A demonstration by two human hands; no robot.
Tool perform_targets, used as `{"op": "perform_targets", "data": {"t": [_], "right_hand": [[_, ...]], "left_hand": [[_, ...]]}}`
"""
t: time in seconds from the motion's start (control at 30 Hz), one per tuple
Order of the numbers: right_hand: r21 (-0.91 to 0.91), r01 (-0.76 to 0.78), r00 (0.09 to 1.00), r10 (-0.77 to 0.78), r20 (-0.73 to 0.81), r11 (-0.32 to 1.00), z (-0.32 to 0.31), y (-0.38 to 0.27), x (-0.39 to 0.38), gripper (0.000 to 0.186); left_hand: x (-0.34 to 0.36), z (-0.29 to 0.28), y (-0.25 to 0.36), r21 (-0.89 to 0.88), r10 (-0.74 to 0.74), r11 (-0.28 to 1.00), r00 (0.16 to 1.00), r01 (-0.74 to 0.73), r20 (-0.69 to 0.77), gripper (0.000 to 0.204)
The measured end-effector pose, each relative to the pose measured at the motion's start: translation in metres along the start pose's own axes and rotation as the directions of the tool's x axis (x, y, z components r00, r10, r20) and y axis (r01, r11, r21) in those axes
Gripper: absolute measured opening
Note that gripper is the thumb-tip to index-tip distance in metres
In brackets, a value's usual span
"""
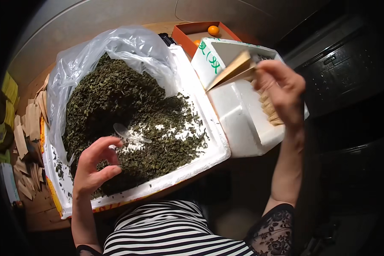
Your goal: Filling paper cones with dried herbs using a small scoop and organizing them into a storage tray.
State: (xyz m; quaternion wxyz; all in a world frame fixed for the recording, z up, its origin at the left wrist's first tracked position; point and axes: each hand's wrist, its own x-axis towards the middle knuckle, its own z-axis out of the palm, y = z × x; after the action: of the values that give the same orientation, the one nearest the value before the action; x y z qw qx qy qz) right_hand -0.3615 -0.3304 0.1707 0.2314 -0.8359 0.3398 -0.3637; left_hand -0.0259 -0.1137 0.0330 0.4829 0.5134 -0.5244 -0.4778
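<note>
A broad white foam tray (192,164) holds a heap of dried dark green leaves (111,85), partly inside a clear plastic bag (128,38). My left hand (97,165) hovers over the leaves at the tray's near left, thumb and fingers apart with nothing in them. Just beyond its fingertips lies a clear plastic spoon (132,134) on the leaves. At the right, my right hand (282,87), slightly blurred, pinches a small brown paper packet (234,70) above a white foam box (239,121). Several similar packets (272,112) stand in a row inside that box.
Flat brown paper packets (26,132) lie piled on the wooden table left of the tray. Yellow bundles (9,91) sit at the far left. Behind the foam box is an orange-red open carton (185,33) with an orange (213,30) in it.
</note>
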Motion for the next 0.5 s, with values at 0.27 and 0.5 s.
{"op": "perform_targets", "data": {"t": [0.27, 0.5], "right_hand": [[-0.485, -0.335, 0.939, 0.241, -0.247, 0.807, -0.066, 0.201, 0.026, 0.012], [-0.512, -0.523, 0.852, 0.435, -0.291, 0.682, -0.052, 0.272, 0.044, 0.014]], "left_hand": [[-0.033, -0.035, -0.003, -0.049, -0.050, 0.998, 0.964, 0.039, -0.260, 0.059], [-0.064, -0.053, -0.008, 0.035, -0.084, 0.994, 0.920, 0.106, -0.382, 0.060]]}}
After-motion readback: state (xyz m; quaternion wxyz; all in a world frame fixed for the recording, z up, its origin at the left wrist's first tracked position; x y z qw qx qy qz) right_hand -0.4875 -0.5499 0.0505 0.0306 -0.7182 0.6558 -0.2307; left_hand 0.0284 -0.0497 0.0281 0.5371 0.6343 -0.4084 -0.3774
